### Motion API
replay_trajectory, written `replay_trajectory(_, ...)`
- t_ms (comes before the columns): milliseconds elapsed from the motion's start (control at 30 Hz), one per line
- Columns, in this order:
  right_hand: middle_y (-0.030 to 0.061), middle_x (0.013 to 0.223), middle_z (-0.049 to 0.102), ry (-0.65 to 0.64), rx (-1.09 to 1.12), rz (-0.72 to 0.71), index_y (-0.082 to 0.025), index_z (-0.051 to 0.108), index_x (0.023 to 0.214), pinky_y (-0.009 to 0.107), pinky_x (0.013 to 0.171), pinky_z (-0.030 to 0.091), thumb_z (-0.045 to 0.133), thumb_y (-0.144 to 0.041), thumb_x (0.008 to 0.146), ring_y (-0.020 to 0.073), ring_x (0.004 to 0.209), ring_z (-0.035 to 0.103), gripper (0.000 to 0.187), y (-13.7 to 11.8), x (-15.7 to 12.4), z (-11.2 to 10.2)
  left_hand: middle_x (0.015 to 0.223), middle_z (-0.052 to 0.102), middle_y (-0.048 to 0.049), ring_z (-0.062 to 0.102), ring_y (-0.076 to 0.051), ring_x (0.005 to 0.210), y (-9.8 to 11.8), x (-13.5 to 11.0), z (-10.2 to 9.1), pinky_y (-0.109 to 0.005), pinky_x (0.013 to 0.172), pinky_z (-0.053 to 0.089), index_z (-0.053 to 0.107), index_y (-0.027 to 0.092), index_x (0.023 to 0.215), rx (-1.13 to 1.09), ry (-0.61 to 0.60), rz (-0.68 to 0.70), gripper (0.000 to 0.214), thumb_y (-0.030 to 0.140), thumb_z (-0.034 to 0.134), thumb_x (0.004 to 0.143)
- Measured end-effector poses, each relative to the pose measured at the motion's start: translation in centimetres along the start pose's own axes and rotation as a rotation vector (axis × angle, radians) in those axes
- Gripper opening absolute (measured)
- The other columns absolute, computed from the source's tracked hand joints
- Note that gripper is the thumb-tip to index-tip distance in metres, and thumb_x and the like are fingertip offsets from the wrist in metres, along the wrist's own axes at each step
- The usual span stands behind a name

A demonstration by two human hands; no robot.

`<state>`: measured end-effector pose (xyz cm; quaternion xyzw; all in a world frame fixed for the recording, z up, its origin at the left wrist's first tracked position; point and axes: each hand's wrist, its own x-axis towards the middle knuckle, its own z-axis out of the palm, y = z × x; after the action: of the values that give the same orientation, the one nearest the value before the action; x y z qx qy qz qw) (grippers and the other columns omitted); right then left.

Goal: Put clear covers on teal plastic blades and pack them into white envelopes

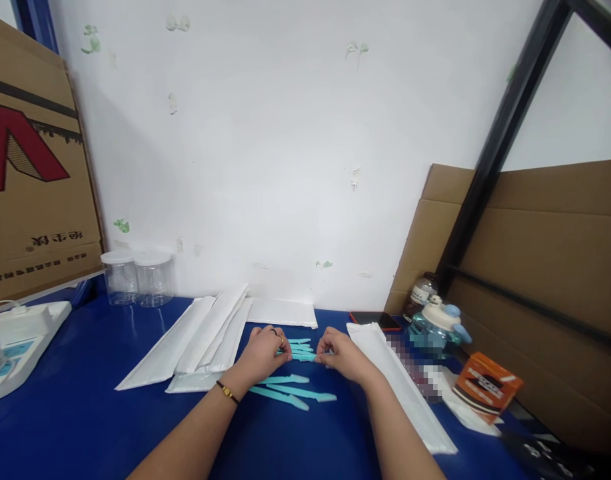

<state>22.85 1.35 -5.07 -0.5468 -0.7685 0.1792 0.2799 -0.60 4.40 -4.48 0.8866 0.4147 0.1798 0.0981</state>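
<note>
Several turquoise eyebrow razors point(300, 343) lie side by side on the blue tabletop point(345, 440), just beyond my fingers. Both hands pinch at one razor point(304, 357): my left hand point(266, 351) has its left end, while my right hand point(341, 353) is closed at its right end. Closer to me, loose razors point(300, 393) are fanned out beside my left wrist, their left ends partly covered by it. A stack of white padded envelopes point(210, 340) rests left of my left hand. Another long white envelope point(400, 383) lies right of my right forearm.
Two clear lidded jars point(154, 280) stand at the back left, near a power strip point(30, 347). One white envelope point(280, 312) lies against the wall. On the right are a phone point(375, 321), a brown bottle point(421, 297), a teal drinking bottle point(435, 327) and an orange box point(488, 387).
</note>
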Motion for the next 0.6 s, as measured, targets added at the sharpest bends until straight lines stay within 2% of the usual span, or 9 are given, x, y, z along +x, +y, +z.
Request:
replay_trajectory(200, 0.0008, 0.077, 0.054, 0.063, -0.089, 0.171, -0.016, 0.064, 0.066, 0.024, 0.063, 0.04, 0.068, -0.02, 0.066, 0.013, 0.067, 0.053, 0.005, 2.1, 0.0, -1.0, 0.085, 0.063, -0.0014, 0.052, -0.021, 0.091, -1.2, 0.0, -0.1, -0.035, 0.08, 0.03, 0.066, 0.024, 0.071, 0.064, -0.003, -0.155, 0.014, 0.029, 0.054, 0.076)
replay_trajectory(267, 0.0011, 0.079, 0.053, 0.106, -0.116, 0.187, -0.016, 0.065, 0.07, 0.025, 0.065, 0.04, 0.068, -0.021, 0.066, 0.0136, 0.069, 0.053, 0.006, 1.8, 0.0, -1.0, 0.087, 0.063, -0.0015, 0.053, -0.021, 0.091, -1.4, 0.0, 0.0, -0.035, 0.08, 0.031, 0.066, 0.025, 0.079, 0.062, 0.034, -0.176, 0.012, 0.03, 0.056, 0.074)
replay_trajectory(333, 0.0013, 0.082, 0.053, 0.128, -0.09, 0.139, -0.017, 0.066, 0.074, 0.025, 0.067, 0.04, 0.067, -0.025, 0.069, 0.0139, 0.072, 0.054, 0.009, 0.7, 0.0, -0.4, 0.09, 0.062, -0.0015, 0.053, -0.021, 0.093, -1.3, 0.0, 0.0, -0.034, 0.08, 0.031, 0.064, 0.026, 0.089, 0.049, 0.086, -0.187, 0.018, 0.031, 0.059, 0.072)
replay_trajectory(400, 0.0011, 0.082, 0.054, 0.067, -0.024, 0.057, -0.018, 0.066, 0.075, 0.024, 0.067, 0.04, 0.065, -0.032, 0.071, 0.0137, 0.074, 0.054, 0.014, -0.7, 0.0, 0.5, 0.09, 0.062, -0.0009, 0.054, -0.02, 0.092, -1.2, 0.0, 0.0, -0.033, 0.081, 0.032, 0.063, 0.026, 0.09, 0.016, 0.094, -0.182, 0.02, 0.033, 0.06, 0.071)
replay_trajectory(467, 0.0005, 0.082, 0.054, -0.05, -0.01, 0.004, -0.019, 0.066, 0.074, 0.022, 0.063, 0.039, 0.069, -0.036, 0.068, 0.0131, 0.073, 0.053, 0.018, -1.9, -0.1, 1.6, 0.087, 0.063, -0.0003, 0.055, -0.019, 0.089, -1.0, -0.2, -0.2, -0.032, 0.081, 0.032, 0.064, 0.025, 0.083, -0.027, 0.05, -0.15, 0.017, 0.037, 0.059, 0.072)
replay_trajectory(600, -0.0001, 0.082, 0.054, -0.176, -0.066, -0.001, -0.019, 0.064, 0.071, 0.021, 0.057, 0.035, 0.068, -0.028, 0.068, 0.0107, 0.066, 0.05, 0.01, -2.7, -0.1, 2.9, 0.082, 0.064, 0.0015, 0.056, -0.018, 0.087, -0.7, -0.6, -0.5, -0.03, 0.08, 0.03, 0.066, 0.026, 0.076, -0.082, -0.07, -0.038, 0.019, 0.042, 0.057, 0.074)
